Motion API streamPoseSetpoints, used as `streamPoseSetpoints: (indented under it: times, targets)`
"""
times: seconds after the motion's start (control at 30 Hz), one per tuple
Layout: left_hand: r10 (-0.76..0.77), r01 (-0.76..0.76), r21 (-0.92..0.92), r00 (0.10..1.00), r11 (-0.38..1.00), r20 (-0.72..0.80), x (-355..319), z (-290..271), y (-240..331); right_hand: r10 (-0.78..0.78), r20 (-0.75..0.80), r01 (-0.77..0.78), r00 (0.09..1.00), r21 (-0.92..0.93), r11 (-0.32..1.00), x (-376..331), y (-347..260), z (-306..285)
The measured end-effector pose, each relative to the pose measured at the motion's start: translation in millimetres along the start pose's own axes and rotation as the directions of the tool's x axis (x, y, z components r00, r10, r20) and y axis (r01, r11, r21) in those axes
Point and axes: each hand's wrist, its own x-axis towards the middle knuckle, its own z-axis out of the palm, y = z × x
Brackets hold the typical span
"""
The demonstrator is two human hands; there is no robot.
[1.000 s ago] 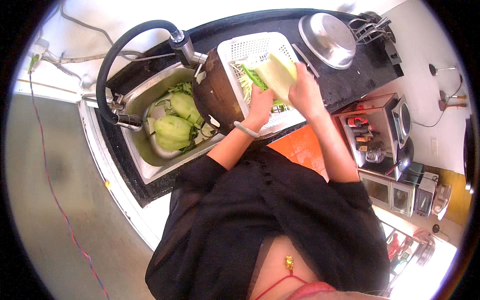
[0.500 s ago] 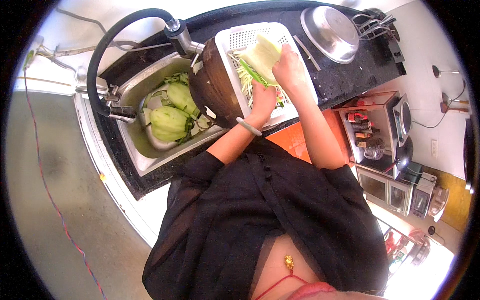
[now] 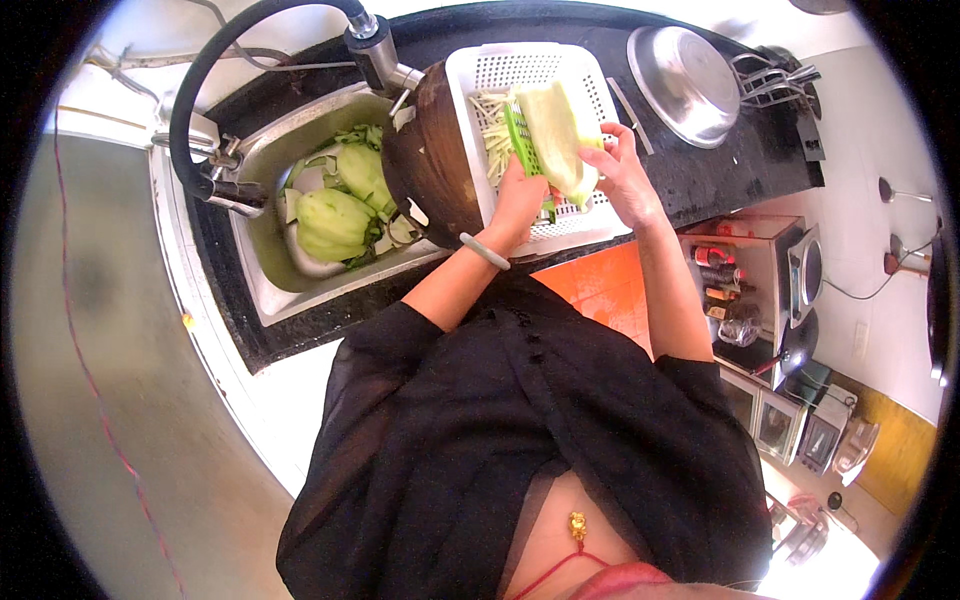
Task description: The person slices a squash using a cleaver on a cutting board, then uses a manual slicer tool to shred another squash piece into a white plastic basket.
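My left hand is closed round the lower end of a bright green grater, which slants over a white perforated basket. A thick piece of pale green peeled vegetable leans against the grater's right side. At that piece's right edge is my right hand, its thumb and fingers somewhat spread but gripping it. Thin pale shreds lie in the basket, left of the grater. Low in the basket, small green and reddish bits show, partly hidden by my left hand and the piece.
Left of the basket, a round dark wooden board tilts over the sink. Pale green peeled vegetables and peelings lie in the sink, under a black hose tap. A steel bowl and a flat strip are to the right.
My right hand has moved down and right, its fist loosening into spread fingers. The vegetable piece has turned more upright, uncovering the green grater. The whole view has shifted slightly.
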Motion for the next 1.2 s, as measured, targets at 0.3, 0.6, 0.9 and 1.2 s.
streamPoseSetpoints:
  times: [0.3, 0.6, 0.9, 1.2]
  targets:
    - [0.299, -0.283, 0.269, 0.954, 0.92, -0.02, -7.7, 19.2, -17.1, -0.441, -0.053, 0.376, 0.896, -0.441, 0.815, -15.0, 25.1, 8.4]
    - [0.272, -0.159, 0.582, 0.956, 0.797, -0.111, -3.9, 21.9, -33.1, -0.621, -0.278, 0.354, 0.733, -0.623, 0.697, 6.6, 60.9, 4.9]
    - [0.358, -0.195, 0.611, 0.92, 0.767, -0.157, 2.6, 28.9, -36.8, -0.357, -0.33, 0.247, 0.874, -0.331, 0.911, 29.7, 60.0, 2.6]
    - [0.385, -0.217, 0.598, 0.908, 0.771, -0.167, 4.0, 27.2, -36.5, -0.471, -0.339, 0.331, 0.814, -0.395, 0.857, 39.2, 60.9, 8.2]
